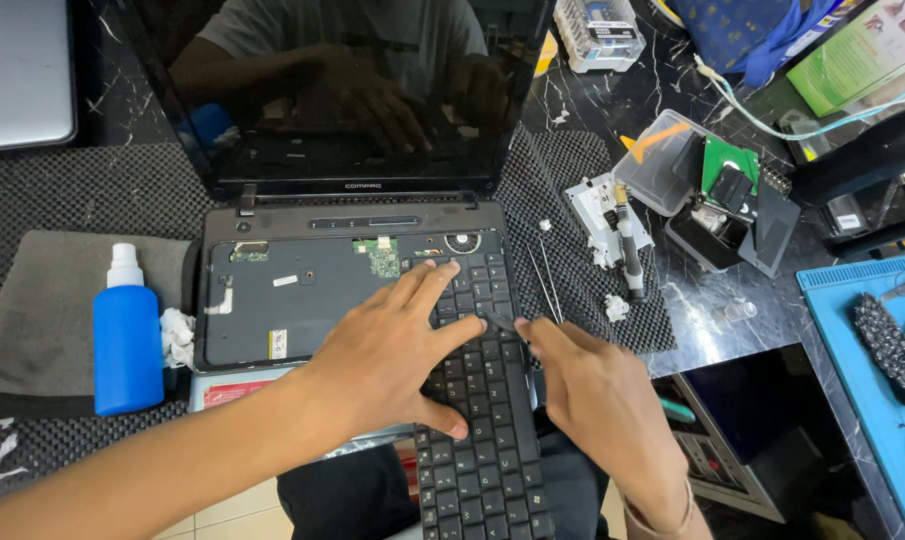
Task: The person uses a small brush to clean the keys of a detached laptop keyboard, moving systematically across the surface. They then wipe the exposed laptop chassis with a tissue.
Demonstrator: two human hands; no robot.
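Lifting the keyboard point(483, 400) out of the open laptop point(273, 300), we are well along: it is turned crosswise, baring the deck beneath, though its upper end is still lying on the base. Our left hand point(393, 350) is pressing flat, fingers spread, on the keys; our right hand point(598, 400) is pinching a thin tool point(503, 321) at its right edge.

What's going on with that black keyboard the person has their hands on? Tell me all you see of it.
The keyboard is a thin black laptop panel with rows of dark keys. It is lifted out of its bay and turned lengthwise toward the person, its far end lying on the open laptop, whose bare tray and small green boards show. The left hand presses flat on it; the right hand holds a slim tool at its right edge.
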